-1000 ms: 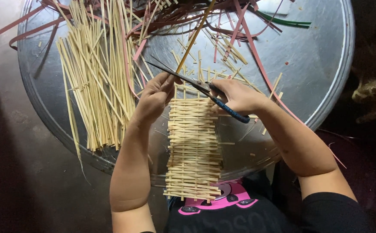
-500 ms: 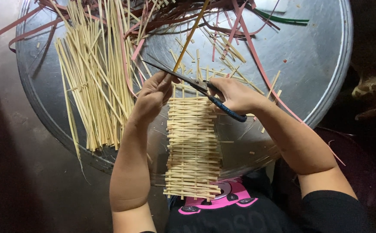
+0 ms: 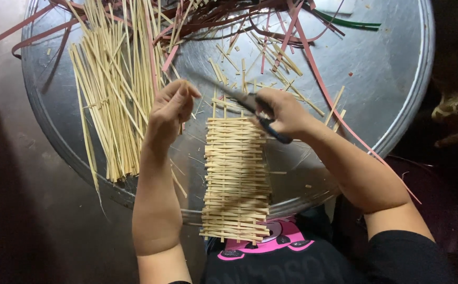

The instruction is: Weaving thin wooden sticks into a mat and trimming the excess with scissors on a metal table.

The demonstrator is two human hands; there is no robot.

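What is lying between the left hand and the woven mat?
Nothing visible lies between them. The left hand hovers just left of the woven mat top edge, over bare metal tray. The right hand holds scissors there.

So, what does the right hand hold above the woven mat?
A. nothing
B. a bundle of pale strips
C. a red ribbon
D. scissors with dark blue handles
D: the right hand grips scissors with dark blue handles, their blades pointing left over the top edge of the woven mat.
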